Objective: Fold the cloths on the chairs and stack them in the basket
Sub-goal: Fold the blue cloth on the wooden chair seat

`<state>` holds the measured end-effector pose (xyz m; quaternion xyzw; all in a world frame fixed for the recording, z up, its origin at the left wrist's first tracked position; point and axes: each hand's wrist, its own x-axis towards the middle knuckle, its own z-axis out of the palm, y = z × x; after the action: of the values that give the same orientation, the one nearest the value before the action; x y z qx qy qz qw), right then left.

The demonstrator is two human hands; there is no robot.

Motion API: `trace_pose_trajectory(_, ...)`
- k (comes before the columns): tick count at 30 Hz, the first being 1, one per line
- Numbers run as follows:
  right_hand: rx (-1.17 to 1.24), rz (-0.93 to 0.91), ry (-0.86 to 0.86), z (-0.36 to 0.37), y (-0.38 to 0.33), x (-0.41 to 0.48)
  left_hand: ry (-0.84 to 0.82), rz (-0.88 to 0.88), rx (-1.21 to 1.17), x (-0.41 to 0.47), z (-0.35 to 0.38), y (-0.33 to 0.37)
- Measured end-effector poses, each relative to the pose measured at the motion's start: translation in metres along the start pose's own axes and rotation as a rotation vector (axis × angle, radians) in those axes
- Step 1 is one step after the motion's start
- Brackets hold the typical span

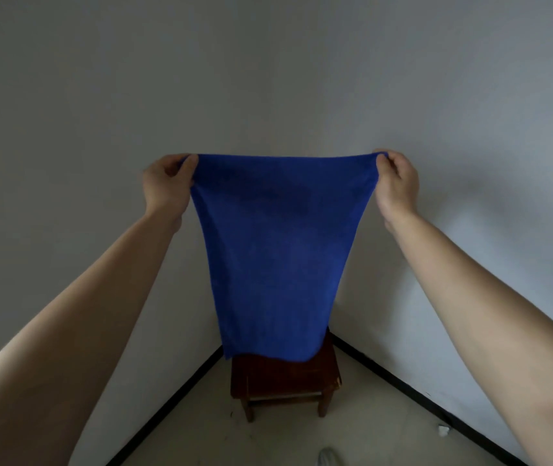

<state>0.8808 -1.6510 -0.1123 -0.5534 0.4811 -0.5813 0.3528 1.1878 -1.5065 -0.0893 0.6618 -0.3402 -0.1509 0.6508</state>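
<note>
Forearms, two, bare, enter from the lower corners and reach up and forward toward the room corner; they are the nearest items to the head camera.

Left hand (167, 183): closed in a pinch on the upper left corner of the blue cloth (275, 257), thumb and fingers bunching the hem.

Right hand (394, 181): closed in a matching pinch on the upper right corner, level with the left.

Blue cloth: one, plain, held up in the air above the wooden chair (285, 381). Its top edge is drawn nearly taut between the two hands; the body hangs freely and narrows toward the bottom hem, which ends just above the chair seat or brushes it, contact not determinable. Holding by both top corners likely serves to let the cloth hang flat and square before a first fold.

Wooden chair: one, dark brown, set in the corner where two pale walls meet, directly below the cloth. Seat partly hidden behind the hanging hem; no other cloth visible on it.

Floor (268, 442): light, edged by a black skirting line running out from behind the chair on both sides. Small white scrap lies to the right of the chair, near the skirting.

Basket: not in view.

Task stage, judged: cloth lifted and spread, folding not yet begun.
</note>
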Motion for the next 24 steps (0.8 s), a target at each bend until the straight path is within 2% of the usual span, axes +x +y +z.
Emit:
trace_pose_trajectory(5, 0.058, 0.024, 0.017, -0.008, 0.002, -0.022, -0.027, 0.061, 0.054, -0.017, -0.017, -0.003)
trace_pose_trajectory(8, 0.008, 0.066, 0.039, -0.019, 0.023, -0.051, -0.058, 0.049, 0.110, -0.039, -0.029, -0.024)
trace_pose_trajectory(14, -0.181, 0.266, 0.034, -0.045, 0.111, -0.137, -0.168, -0.059, 0.245, -0.116, -0.041, -0.117)
trace_pose_trajectory(20, -0.467, 0.439, -0.139, -0.079, 0.211, -0.233, -0.315, -0.230, 0.524, -0.219, -0.053, -0.225)
trace_pose_trajectory(24, -0.708, 0.505, -0.420, -0.105, 0.273, -0.279, -0.501, -0.292, 0.737, -0.273, -0.061, -0.286)
